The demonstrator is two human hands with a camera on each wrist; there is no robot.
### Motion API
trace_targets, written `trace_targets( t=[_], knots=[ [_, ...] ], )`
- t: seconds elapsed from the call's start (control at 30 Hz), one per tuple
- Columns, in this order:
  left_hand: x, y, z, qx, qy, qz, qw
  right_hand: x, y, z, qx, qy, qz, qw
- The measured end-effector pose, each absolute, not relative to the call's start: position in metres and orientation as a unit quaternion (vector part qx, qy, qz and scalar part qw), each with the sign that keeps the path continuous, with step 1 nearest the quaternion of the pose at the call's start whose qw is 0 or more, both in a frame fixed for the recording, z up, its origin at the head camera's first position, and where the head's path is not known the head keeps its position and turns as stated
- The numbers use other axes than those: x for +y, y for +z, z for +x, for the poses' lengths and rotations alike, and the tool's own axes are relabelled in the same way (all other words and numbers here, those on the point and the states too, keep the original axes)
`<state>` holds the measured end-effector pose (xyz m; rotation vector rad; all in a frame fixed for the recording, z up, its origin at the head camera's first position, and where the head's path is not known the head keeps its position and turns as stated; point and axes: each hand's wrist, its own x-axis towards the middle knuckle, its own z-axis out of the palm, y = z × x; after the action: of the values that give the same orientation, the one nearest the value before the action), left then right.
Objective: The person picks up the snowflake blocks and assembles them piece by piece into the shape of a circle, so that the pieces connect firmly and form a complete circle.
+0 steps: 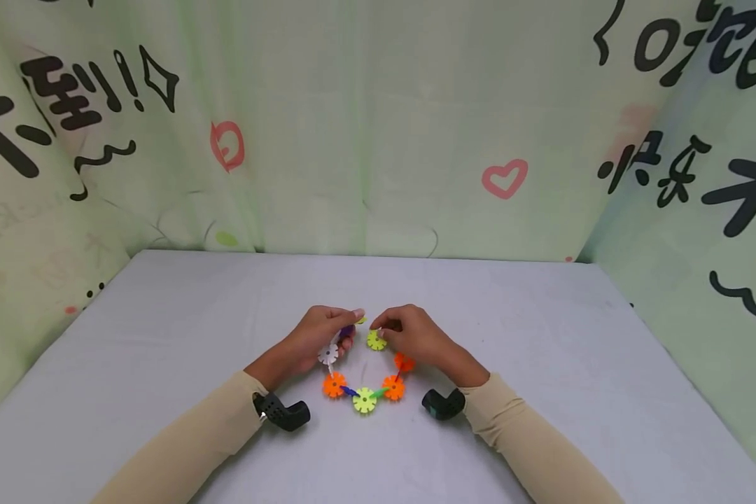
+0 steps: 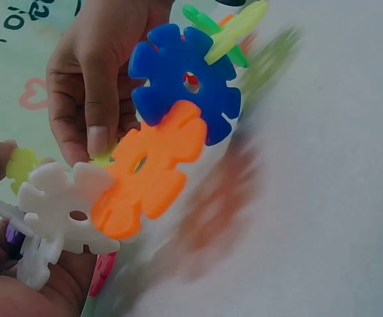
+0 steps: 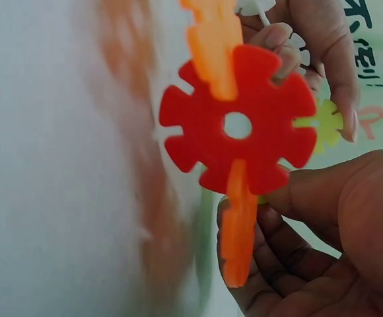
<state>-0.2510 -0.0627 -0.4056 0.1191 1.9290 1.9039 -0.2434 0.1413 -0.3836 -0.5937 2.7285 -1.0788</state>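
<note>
A chain of notched plastic snowflake discs hangs in a curve between the two hands in the head view, with orange discs (image 1: 334,385) and a yellow-green disc (image 1: 365,400) along its bottom. The left hand (image 1: 318,336) holds the chain's left end. Near its thumb is a yellow disc (image 2: 21,165), with white discs (image 2: 63,205) and a partly hidden purple disc (image 2: 13,233) beside its fingers. The right hand (image 1: 416,336) pinches a yellow-green disc (image 1: 376,341) at the right end, close to a red disc (image 3: 257,125). A small gap separates the two ends.
A white-covered table (image 1: 164,336) lies under the hands. Behind and at both sides hangs a pale green curtain (image 1: 365,126) with black lettering and red drawings. Black wrist cameras (image 1: 283,413) are strapped over beige sleeves (image 1: 189,434).
</note>
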Motion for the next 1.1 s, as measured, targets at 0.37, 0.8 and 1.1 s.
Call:
trace_targets(
  t=[0.37,0.8,1.1],
  knots=[
    [-0.059,-0.405,-0.252,0.694,0.686,0.037,0.217,0.151,-0.373,-0.248,0.892,-0.419,-0.166,0.026],
    [-0.055,-0.406,-0.252,0.700,0.678,0.034,0.220,0.153,-0.372,-0.250,0.849,-0.502,-0.149,0.069],
    [-0.051,-0.401,-0.248,0.711,0.667,0.060,0.214,0.153,-0.371,-0.248,0.853,-0.495,-0.147,0.073]
  ],
)
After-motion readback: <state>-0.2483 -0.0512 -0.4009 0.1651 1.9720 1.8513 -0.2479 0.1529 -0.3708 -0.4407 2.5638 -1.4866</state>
